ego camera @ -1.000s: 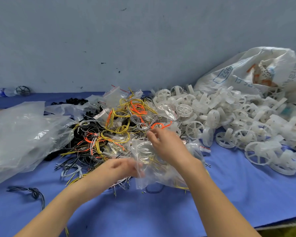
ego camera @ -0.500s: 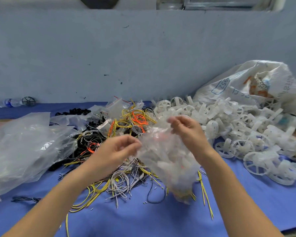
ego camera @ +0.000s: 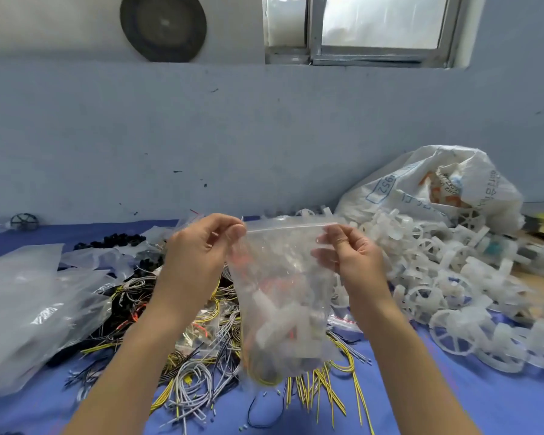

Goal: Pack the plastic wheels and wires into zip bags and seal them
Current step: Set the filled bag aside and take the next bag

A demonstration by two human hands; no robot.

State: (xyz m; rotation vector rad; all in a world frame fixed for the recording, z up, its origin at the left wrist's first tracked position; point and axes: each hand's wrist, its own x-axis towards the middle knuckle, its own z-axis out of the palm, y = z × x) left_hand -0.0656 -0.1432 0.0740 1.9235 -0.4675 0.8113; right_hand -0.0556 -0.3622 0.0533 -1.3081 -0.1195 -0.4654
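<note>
Both hands are raised above the table [ego camera: 453, 409], with a clear zip bag [ego camera: 283, 296] hanging between them. The left hand [ego camera: 201, 246] pinches the bag's upper left corner between thumb and forefinger, the other fingers curled. The right hand [ego camera: 347, 255] pinches the upper right corner the same way. The zip strip runs taut and level from one hand to the other. We cannot tell whether the strip is pressed closed.

We see white plastic pieces in the bag's lower half and a loop of yellow wire at its bottom. The bag hangs clear of the table, above the wires.

On the blue table surface:
- A tangle of loose wires [ego camera: 195, 381], yellow, white, black and orange, lies under and left of the bag.
- A heap of white plastic wheels [ego camera: 446, 293] is to the right, spilling from a printed white sack [ego camera: 437, 189] against the wall.
- Crumpled clear plastic sheets [ego camera: 29, 309] lie at far left.
- Small black parts [ego camera: 120, 240] sit behind the wires.

A window [ego camera: 380, 23] is high on the wall.
</note>
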